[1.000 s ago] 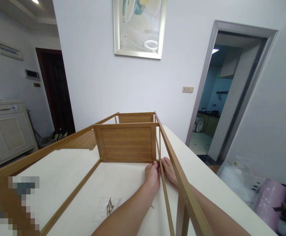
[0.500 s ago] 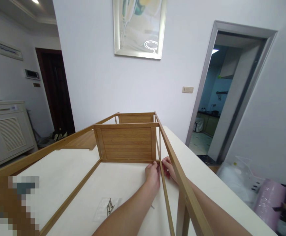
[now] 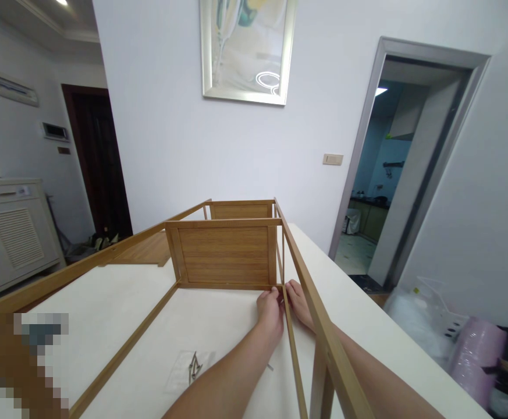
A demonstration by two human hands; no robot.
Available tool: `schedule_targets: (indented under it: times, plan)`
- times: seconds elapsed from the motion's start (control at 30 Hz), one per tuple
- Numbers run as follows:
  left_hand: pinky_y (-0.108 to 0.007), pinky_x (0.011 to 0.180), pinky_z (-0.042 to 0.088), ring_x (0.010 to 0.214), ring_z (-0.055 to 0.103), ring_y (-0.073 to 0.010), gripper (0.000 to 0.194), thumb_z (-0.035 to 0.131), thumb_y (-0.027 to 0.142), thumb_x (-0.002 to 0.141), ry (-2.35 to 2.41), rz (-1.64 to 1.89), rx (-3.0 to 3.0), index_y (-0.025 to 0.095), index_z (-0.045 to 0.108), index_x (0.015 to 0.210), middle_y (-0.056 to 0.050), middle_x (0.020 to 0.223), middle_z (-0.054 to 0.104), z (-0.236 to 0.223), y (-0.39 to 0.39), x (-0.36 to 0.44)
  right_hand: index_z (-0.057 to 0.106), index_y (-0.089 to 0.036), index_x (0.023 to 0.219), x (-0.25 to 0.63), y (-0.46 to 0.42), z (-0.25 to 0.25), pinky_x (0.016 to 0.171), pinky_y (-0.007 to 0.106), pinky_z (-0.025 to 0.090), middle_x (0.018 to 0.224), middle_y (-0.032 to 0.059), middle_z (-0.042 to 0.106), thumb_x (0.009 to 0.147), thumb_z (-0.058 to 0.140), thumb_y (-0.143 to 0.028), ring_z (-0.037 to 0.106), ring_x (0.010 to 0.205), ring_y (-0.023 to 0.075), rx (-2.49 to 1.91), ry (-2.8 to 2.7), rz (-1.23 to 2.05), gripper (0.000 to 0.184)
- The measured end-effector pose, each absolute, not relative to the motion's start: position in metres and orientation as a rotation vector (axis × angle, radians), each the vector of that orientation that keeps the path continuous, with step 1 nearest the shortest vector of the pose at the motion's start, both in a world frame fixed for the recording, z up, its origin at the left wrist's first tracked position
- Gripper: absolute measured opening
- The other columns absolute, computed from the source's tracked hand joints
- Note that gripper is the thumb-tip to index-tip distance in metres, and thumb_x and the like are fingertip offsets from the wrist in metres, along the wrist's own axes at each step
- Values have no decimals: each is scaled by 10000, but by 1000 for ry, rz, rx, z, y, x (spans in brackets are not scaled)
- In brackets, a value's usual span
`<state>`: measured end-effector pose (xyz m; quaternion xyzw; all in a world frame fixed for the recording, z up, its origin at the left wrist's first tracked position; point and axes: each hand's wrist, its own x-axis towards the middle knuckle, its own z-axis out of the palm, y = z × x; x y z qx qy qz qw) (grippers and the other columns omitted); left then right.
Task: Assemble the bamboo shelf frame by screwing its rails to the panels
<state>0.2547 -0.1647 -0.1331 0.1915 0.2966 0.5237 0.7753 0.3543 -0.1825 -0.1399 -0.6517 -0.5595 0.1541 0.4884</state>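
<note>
A wooden shelf frame (image 3: pixel 231 222) lies on its side on a white table (image 3: pixel 219 326). My left hand (image 3: pixel 271 308) is inside the frame, its fingers closed round the lower right corner where the slatted shelf panel (image 3: pixel 225 253) meets the lower side rail (image 3: pixel 295 355). My right hand (image 3: pixel 298 302) reaches in from the outer side of that rail. Its fingers are drawn together against the same corner; whatever they pinch is hidden. Several screws (image 3: pixel 195 366) lie on a clear plastic bag (image 3: pixel 177 372) left of my left forearm. A thin metal piece (image 3: pixel 270 367) shows beside that forearm.
The upper side rail (image 3: pixel 306 273) runs above my right forearm. Another wooden panel (image 3: pixel 142 250) lies at the left. Right of the table are a white basket (image 3: pixel 446 320) and a pink wrapped roll (image 3: pixel 476 361). A wall stands behind the frame, with a doorway at right.
My right hand's fingers have shifted slightly and press closer to the rail, looking straighter than before. My left hand stays at the corner. The frame and screws have not moved.
</note>
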Motion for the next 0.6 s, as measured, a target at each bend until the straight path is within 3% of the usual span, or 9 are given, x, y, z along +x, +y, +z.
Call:
schedule_targets:
  times: [0.27, 0.43, 0.6]
  plan:
    - [-277, 579, 468, 567, 583, -160, 148, 684, 154, 711, 657, 1136, 409, 157, 573, 613, -45, 597, 606, -129, -165, 252, 421, -247, 652, 359, -172, -152, 585, 294, 379, 610, -9, 525, 914, 400, -525, 488, 604, 171, -1602, -1345, 388, 382]
    - [-318, 550, 455, 499, 553, -184, 273, 712, 242, 721, 691, 1097, 480, 183, 537, 521, -39, 487, 542, -120, -173, 248, 420, -243, 672, 362, -174, -155, 491, 268, 356, 553, -34, 511, 905, 400, -572, 451, 479, 134, -1543, -1351, 530, 403]
    - [-310, 523, 420, 499, 557, -203, 299, 733, 246, 696, 708, 1087, 524, 183, 518, 497, -36, 435, 505, -111, -178, 245, 427, -239, 696, 363, -175, -156, 454, 251, 333, 525, -55, 496, 906, 402, -501, 418, 418, 111, -1498, -1355, 633, 337]
